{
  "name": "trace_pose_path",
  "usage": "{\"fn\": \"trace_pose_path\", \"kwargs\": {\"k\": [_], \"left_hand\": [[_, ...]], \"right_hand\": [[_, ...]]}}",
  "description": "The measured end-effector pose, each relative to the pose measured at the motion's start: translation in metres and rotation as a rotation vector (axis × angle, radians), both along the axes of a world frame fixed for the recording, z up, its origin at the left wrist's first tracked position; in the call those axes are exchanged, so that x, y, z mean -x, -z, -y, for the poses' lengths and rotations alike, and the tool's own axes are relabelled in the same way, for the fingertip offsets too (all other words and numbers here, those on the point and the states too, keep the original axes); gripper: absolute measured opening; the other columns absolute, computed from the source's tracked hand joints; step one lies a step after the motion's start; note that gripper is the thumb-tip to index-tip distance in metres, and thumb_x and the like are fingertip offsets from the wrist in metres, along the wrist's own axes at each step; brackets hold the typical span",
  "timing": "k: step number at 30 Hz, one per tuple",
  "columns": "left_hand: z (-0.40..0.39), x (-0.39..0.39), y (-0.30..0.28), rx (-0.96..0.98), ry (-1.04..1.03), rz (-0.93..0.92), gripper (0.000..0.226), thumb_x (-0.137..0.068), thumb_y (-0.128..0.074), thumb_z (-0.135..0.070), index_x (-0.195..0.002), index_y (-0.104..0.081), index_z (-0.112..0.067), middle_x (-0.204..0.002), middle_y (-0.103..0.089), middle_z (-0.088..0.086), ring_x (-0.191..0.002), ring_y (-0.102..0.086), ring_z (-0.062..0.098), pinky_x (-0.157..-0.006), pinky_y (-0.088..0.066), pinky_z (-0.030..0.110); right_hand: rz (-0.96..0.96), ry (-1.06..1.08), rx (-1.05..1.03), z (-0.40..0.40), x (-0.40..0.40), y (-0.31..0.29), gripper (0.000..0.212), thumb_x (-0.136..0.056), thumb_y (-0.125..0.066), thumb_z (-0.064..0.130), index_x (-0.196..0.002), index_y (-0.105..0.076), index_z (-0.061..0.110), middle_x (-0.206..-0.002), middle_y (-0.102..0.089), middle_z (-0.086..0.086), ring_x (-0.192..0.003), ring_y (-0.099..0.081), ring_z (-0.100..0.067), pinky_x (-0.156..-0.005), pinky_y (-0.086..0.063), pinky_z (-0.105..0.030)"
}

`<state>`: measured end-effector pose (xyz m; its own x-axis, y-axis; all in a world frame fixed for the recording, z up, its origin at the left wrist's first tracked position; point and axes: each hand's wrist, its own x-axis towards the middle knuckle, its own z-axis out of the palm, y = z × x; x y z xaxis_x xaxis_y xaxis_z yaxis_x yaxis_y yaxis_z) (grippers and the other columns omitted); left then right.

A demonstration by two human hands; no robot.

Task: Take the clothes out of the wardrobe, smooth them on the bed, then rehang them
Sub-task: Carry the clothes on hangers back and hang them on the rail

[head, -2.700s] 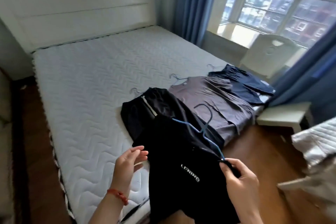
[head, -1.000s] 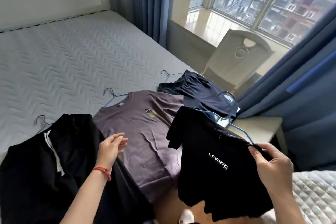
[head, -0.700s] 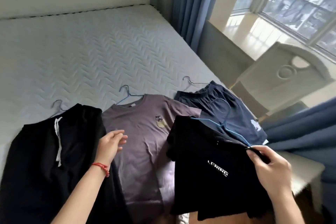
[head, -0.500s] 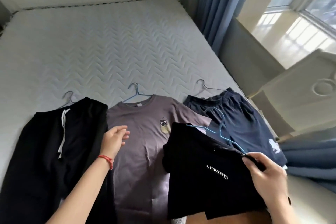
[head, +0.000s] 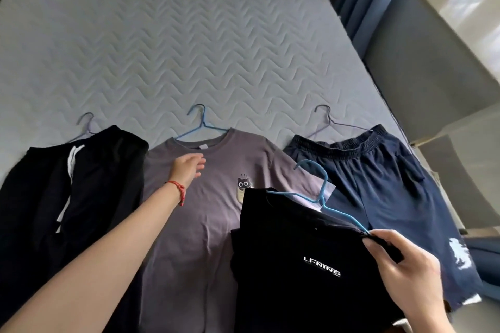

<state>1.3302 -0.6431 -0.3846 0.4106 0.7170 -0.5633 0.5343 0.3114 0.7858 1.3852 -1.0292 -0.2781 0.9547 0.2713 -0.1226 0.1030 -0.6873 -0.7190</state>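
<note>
My left hand [head: 187,169] now reaches out over the chest of the grey T-shirt [head: 200,213], farther up than a moment ago. My view tilts down onto the bed [head: 167,43], and the window drops out of sight.

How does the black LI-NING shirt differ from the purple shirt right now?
The black shirt is held up by the right hand; the purple shirt lies flat on the mattress. Black carries white lettering, purple a small cartoon. Both are on blue hangers.

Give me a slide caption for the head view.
Right hand holds black shirt on hanger; left hand over grey tee.
</note>
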Motion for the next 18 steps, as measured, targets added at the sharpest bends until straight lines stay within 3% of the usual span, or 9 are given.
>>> {"fn": "trace_pose_path", "kwargs": {"k": [3, 6, 8, 10, 12, 14, 18], "left_hand": [[-0.017, -0.026, 0.037, -0.015, 0.030, -0.038, 0.027, -0.094, -0.043, -0.011, -0.114, -0.058, 0.000, -0.101, -0.058, 0.010, -0.092, -0.055, 0.020, -0.066, -0.042, 0.026], [-0.037, -0.051, 0.075, -0.059, 0.085, -0.088, 0.022, -0.092, -0.045, -0.009, -0.076, -0.060, -0.012, -0.074, -0.061, 0.003, -0.073, -0.051, 0.016, -0.059, -0.036, 0.024], [-0.054, -0.065, 0.103, -0.118, 0.120, -0.123, 0.025, -0.087, -0.050, -0.011, -0.066, -0.056, -0.023, -0.065, -0.062, -0.002, -0.074, -0.049, 0.017, -0.061, -0.034, 0.027], [-0.067, -0.078, 0.123, -0.196, 0.162, -0.161, 0.012, -0.076, -0.050, -0.022, -0.076, -0.060, -0.017, -0.079, -0.060, 0.007, -0.081, -0.048, 0.018, -0.068, -0.035, 0.031], [-0.081, -0.090, 0.142, -0.272, 0.200, -0.216, 0.033, -0.076, -0.048, -0.021, -0.090, -0.068, 0.001, -0.091, -0.066, 0.022, -0.083, -0.056, 0.024, -0.073, -0.043, 0.037], [-0.090, -0.105, 0.154, -0.296, 0.183, -0.256, 0.032, -0.085, -0.046, -0.011, -0.098, -0.064, 0.012, -0.104, -0.064, 0.032, -0.093, -0.062, 0.035, -0.084, -0.048, 0.040], [-0.106, -0.132, 0.160, -0.164, 0.103, -0.291, 0.036, -0.091, -0.040, -0.009, -0.119, -0.054, 0.010, -0.126, -0.055, 0.028, -0.114, -0.056, 0.038, -0.096, -0.045, 0.042]], "right_hand": [[0.011, -0.022, 0.020, -0.010, -0.018, 0.020, 0.054, -0.070, -0.077, 0.008, -0.070, -0.057, 0.059, -0.084, -0.061, 0.034, -0.075, -0.056, 0.011, -0.065, -0.038, -0.003], [0.018, -0.050, 0.047, -0.022, -0.038, 0.042, 0.057, -0.070, -0.076, 0.008, -0.072, -0.056, 0.061, -0.085, -0.059, 0.036, -0.073, -0.056, 0.009, -0.064, -0.039, -0.005], [0.015, -0.071, 0.068, -0.029, -0.051, 0.056, 0.060, -0.070, -0.076, 0.007, -0.073, -0.055, 0.063, -0.083, -0.058, 0.040, -0.071, -0.056, 0.007, -0.064, -0.038, -0.004], [0.017, -0.095, 0.100, -0.035, -0.063, 0.069, 0.061, -0.070, -0.076, 0.009, -0.073, -0.053, 0.065, -0.081, -0.056, 0.045, -0.072, -0.055, 0.008, -0.066, -0.037, -0.003], [0.023, -0.126, 0.136, -0.041, -0.073, 0.083, 0.058, -0.072, -0.077, 0.016, -0.075, -0.051, 0.067, -0.082, -0.054, 0.048, -0.074, -0.054, 0.011, -0.068, -0.037, -0.004], [0.035, -0.150, 0.163, -0.047, -0.082, 0.098, 0.054, -0.073, -0.076, 0.021, -0.076, -0.049, 0.068, -0.083, -0.052, 0.051, -0.075, -0.053, 0.011, -0.070, -0.036, -0.006], [0.111, -0.142, 0.169, -0.055, -0.091, 0.121, 0.034, -0.074, -0.069, 0.029, -0.079, -0.054, 0.059, -0.084, -0.050, 0.052, -0.073, -0.053, 0.005, -0.068, -0.038, -0.013]]}}
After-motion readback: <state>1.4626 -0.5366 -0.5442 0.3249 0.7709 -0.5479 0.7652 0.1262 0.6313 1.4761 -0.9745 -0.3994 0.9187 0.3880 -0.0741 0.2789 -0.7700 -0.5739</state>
